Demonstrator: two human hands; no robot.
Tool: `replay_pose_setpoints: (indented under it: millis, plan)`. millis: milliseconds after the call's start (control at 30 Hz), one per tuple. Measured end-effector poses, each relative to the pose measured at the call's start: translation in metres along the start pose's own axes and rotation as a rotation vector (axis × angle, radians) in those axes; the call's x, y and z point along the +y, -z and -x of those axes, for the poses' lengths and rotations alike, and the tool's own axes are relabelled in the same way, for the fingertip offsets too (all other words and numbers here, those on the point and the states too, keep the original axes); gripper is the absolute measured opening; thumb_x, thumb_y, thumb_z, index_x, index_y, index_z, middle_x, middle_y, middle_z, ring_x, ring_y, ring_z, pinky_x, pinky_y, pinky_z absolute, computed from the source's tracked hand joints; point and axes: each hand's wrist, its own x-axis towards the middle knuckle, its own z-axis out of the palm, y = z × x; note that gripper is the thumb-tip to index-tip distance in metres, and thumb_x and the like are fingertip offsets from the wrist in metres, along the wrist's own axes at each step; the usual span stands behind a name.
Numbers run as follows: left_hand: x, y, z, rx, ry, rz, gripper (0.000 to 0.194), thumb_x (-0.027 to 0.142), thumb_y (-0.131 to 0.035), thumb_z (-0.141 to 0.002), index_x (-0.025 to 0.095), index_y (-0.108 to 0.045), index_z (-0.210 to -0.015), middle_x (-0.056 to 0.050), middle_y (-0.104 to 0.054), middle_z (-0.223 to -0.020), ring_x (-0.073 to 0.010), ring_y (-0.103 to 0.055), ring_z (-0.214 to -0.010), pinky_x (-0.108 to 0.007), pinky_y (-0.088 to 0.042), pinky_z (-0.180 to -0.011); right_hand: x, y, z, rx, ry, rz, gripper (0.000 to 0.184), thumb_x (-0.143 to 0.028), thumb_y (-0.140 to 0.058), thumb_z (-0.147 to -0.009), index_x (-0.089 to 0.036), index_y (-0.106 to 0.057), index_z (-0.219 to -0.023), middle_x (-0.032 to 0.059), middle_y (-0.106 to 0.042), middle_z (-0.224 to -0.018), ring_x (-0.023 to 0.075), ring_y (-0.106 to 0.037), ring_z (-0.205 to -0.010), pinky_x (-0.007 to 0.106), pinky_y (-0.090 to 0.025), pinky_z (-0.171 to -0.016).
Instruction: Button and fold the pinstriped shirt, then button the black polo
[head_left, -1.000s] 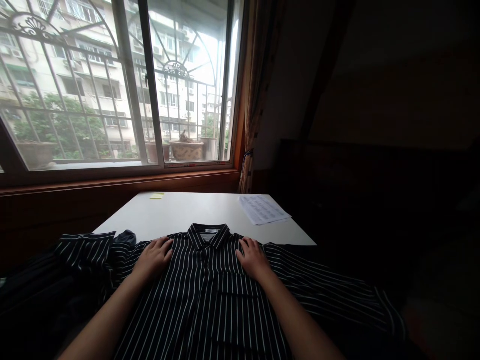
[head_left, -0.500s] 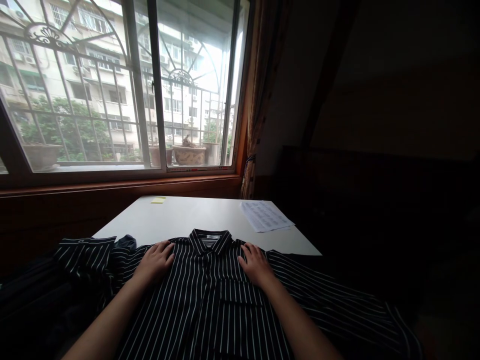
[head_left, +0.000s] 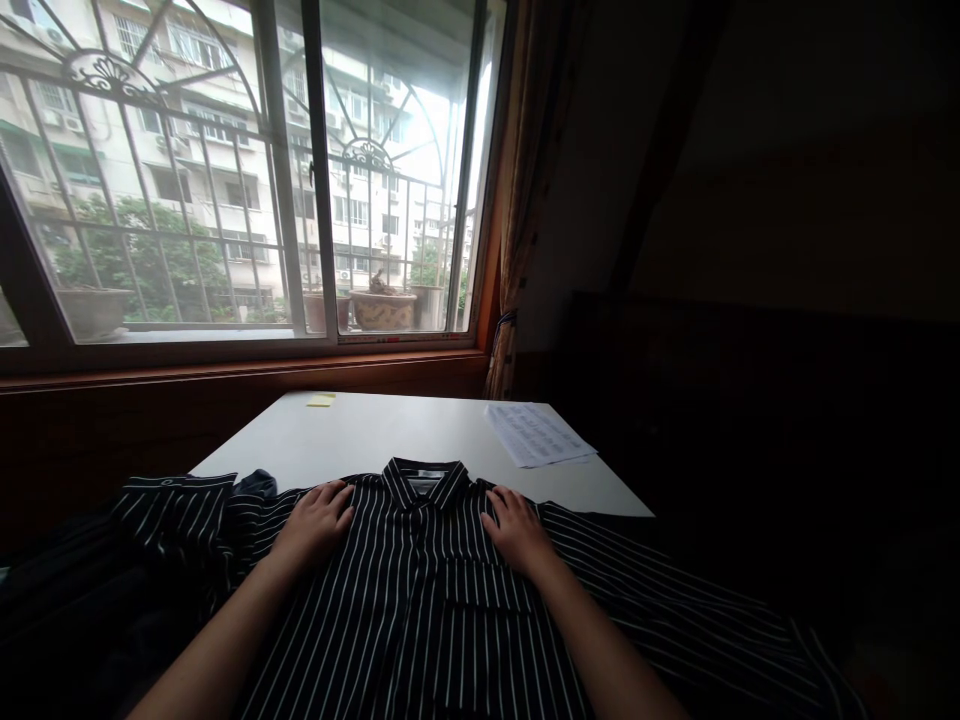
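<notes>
A black shirt with white stripes (head_left: 390, 600) lies spread front side up, its collar (head_left: 425, 485) pointing toward the window. On its left shoulder area rests my left hand (head_left: 315, 522), palm down with fingers stretched out on the cloth. My right hand (head_left: 517, 530) lies flat in the same way on the shoulder at the right, above the chest pocket (head_left: 487, 585). The right-hand sleeve (head_left: 675, 590) runs out to the right into shadow. At the left, the other sleeve (head_left: 176, 510) is folded or bunched, with its cuff upward.
Under the shirt is a white table (head_left: 390, 425). Printed sheets (head_left: 538, 434) lie at its far right and a yellow sticky note (head_left: 321, 399) at its far left. Dark cloth (head_left: 75, 600) is heaped at the left. A window (head_left: 225, 180) and a tied curtain (head_left: 510, 300) stand behind.
The whole view has shifted slightly, so everything sits a little further right. Both hands keep the same places on the shirt.
</notes>
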Motion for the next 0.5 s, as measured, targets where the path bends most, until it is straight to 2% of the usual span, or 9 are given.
replay_pose_setpoints:
  millis: [300,500]
  plan:
    - [-0.002,-0.002,0.002,-0.025,-0.003,0.0,0.061,0.052,-0.028,-0.098,0.023,-0.041,-0.151,-0.008,-0.041,-0.156,-0.0277,-0.038,-0.142,-0.044,-0.027,-0.117,0.007,-0.003,-0.001,-0.033,0.05,0.008,0.062,-0.05,-0.03,-0.099,-0.018,-0.039,-0.152,0.0043,-0.034,-0.159,0.0214,-0.026,-0.147,0.035,-0.015,-0.121]
    - [-0.008,-0.006,0.007,-0.074,-0.033,0.02,0.062,0.055,-0.026,-0.099,0.025,-0.033,-0.154,-0.004,-0.029,-0.161,-0.026,-0.026,-0.149,-0.049,-0.017,-0.121,0.011,-0.001,0.0,-0.138,0.077,0.009,0.067,-0.053,-0.023,-0.1,-0.017,-0.027,-0.156,0.0013,-0.019,-0.164,0.0186,-0.015,-0.152,0.038,-0.007,-0.123]
